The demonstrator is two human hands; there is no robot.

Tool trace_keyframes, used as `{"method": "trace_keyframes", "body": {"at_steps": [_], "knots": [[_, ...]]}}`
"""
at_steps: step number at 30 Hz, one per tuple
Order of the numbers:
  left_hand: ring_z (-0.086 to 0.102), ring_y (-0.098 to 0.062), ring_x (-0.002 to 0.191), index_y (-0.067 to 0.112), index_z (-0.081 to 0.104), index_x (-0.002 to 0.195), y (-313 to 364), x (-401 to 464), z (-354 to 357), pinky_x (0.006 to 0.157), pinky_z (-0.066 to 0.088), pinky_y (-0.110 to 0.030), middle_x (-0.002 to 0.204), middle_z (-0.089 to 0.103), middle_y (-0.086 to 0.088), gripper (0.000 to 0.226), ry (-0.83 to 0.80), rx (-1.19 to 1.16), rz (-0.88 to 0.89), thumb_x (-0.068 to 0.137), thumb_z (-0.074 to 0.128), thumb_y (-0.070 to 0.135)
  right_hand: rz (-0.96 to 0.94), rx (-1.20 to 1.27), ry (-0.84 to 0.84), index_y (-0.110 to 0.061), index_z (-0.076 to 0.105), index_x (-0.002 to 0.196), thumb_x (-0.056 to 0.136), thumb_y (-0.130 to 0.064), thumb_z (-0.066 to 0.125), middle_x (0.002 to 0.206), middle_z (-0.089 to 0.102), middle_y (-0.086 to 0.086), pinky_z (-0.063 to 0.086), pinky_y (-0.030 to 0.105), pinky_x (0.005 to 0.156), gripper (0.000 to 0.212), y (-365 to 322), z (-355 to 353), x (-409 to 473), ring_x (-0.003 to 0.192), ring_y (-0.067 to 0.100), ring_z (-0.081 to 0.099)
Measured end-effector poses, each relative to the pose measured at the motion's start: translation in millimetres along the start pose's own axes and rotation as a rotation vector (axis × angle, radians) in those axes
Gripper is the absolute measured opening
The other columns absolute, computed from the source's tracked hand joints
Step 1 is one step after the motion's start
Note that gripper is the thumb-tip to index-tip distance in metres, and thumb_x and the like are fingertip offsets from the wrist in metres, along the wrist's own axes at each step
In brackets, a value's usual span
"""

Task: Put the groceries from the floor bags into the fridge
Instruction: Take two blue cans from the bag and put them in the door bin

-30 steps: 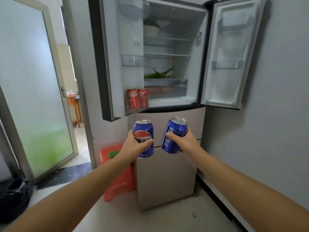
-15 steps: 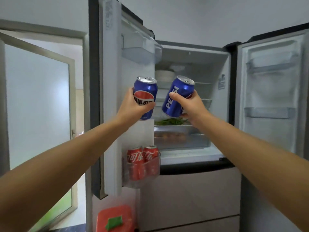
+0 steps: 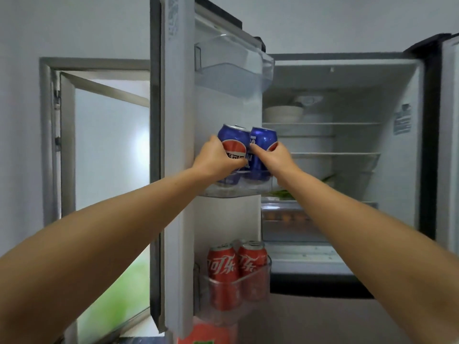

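The fridge stands open with its left door swung towards me. My left hand grips a blue Pepsi can. My right hand grips a second blue Pepsi can. Both cans stand upright, side by side and touching, with their bottoms inside the clear middle door bin. Two red Coca-Cola cans stand in the lower door bin. The floor bags are out of view.
The top door bin holds nothing. Inside the fridge, a white bowl sits on the top shelf, greens lie over a drawer. The right door is open. A red stool stands below; a glass door is left.
Both hands moved the Pepsi cans left and down into the middle bin of the left door, and the cans came together. The camera moved closer to the door.
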State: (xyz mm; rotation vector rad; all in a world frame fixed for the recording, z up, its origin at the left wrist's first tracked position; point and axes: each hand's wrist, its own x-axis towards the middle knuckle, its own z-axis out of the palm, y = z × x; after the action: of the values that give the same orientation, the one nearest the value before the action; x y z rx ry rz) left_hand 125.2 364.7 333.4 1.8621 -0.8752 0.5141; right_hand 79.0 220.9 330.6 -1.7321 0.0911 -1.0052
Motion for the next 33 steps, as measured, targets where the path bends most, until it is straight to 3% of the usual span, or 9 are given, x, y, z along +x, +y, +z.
{"method": "trace_keyframes", "body": {"at_steps": [2,5,10,16,20,22,25,29,33], "knots": [[0.060,-0.022,0.102,0.011,0.044,0.127,2,-3,2,0.088,0.054,-0.037,0.114,0.059,-0.003,0.071,0.005,0.023,-0.018,0.070,0.080,0.034,-0.009,-0.028,-0.026,-0.021,0.056,0.079,0.082,-0.033,0.070,0.087,0.067,0.010,0.053,0.037,0.080,0.018,10,0,0,0.085,0.024,0.064],[0.056,-0.024,0.107,0.010,0.031,0.132,8,-6,3,0.085,0.053,-0.034,0.120,0.051,-0.005,0.078,-0.005,0.081,-0.071,0.075,0.076,0.037,-0.025,-0.004,-0.043,-0.004,0.060,0.107,0.080,-0.039,0.070,0.105,0.068,0.021,0.055,0.045,0.086,0.045,18,2,0,0.094,0.033,0.066],[0.056,-0.023,0.100,0.012,0.021,0.134,17,-11,1,0.082,0.054,-0.036,0.124,0.050,-0.009,0.083,-0.010,0.125,-0.136,0.076,0.075,0.037,-0.057,-0.024,-0.122,-0.012,0.043,0.124,0.078,-0.044,0.071,0.113,0.062,0.007,0.054,0.027,0.069,0.063,23,-4,-2,0.095,0.018,0.064],[0.048,-0.030,0.123,0.015,0.005,0.149,18,-32,8,0.098,0.048,-0.042,0.142,0.034,-0.016,0.095,0.127,0.235,-0.006,0.082,0.070,0.033,-0.092,-0.021,-0.263,-0.014,0.024,0.138,0.087,-0.029,0.065,0.118,0.051,0.000,0.049,0.017,0.065,0.067,26,-19,-13,0.102,0.012,0.055],[0.039,-0.026,0.130,0.017,0.007,0.149,12,-46,15,0.102,0.042,-0.038,0.147,0.026,-0.012,0.091,0.249,0.254,0.068,0.083,0.068,0.030,-0.091,0.039,-0.295,-0.018,0.012,0.148,0.087,-0.030,0.065,0.137,0.045,0.006,0.051,0.032,0.088,0.082,32,-24,-12,0.117,0.018,0.051],[0.035,-0.023,0.133,0.016,0.010,0.149,7,-54,19,0.103,0.040,-0.035,0.149,0.022,-0.010,0.088,0.294,0.292,0.118,0.084,0.068,0.030,-0.060,0.074,-0.297,-0.021,0.000,0.151,0.086,-0.034,0.065,0.146,0.038,0.011,0.045,0.044,0.102,0.092,37,-26,-11,0.129,0.024,0.045],[0.028,-0.021,0.137,0.016,0.011,0.149,0,-70,21,0.108,0.036,-0.035,0.152,0.018,-0.008,0.089,0.321,0.380,0.175,0.083,0.068,0.033,-0.062,0.095,-0.254,-0.023,-0.007,0.150,0.087,-0.041,0.062,0.154,0.025,0.012,0.036,0.047,0.109,0.095,46,-29,-18,0.138,0.027,0.032],[0.029,-0.020,0.136,0.016,0.015,0.148,-1,-97,18,0.109,0.032,-0.031,0.150,0.023,-0.008,0.085,0.284,0.426,0.174,0.084,0.066,0.037,-0.146,0.031,-0.069,-0.022,0.012,0.149,0.088,-0.043,0.059,0.146,0.035,0.010,0.041,0.042,0.104,0.080,51,-37,-38,0.129,0.021,0.040],[0.048,-0.015,0.118,0.015,0.034,0.141,20,-130,-5,0.093,0.040,-0.022,0.134,0.049,-0.006,0.060,0.292,0.375,0.176,0.090,0.060,0.030,-0.379,-0.150,0.055,-0.013,0.044,0.127,0.093,-0.031,0.054,0.118,0.052,0.008,0.045,0.016,0.073,0.040,26,-43,-61,0.095,0.010,0.050]]}}
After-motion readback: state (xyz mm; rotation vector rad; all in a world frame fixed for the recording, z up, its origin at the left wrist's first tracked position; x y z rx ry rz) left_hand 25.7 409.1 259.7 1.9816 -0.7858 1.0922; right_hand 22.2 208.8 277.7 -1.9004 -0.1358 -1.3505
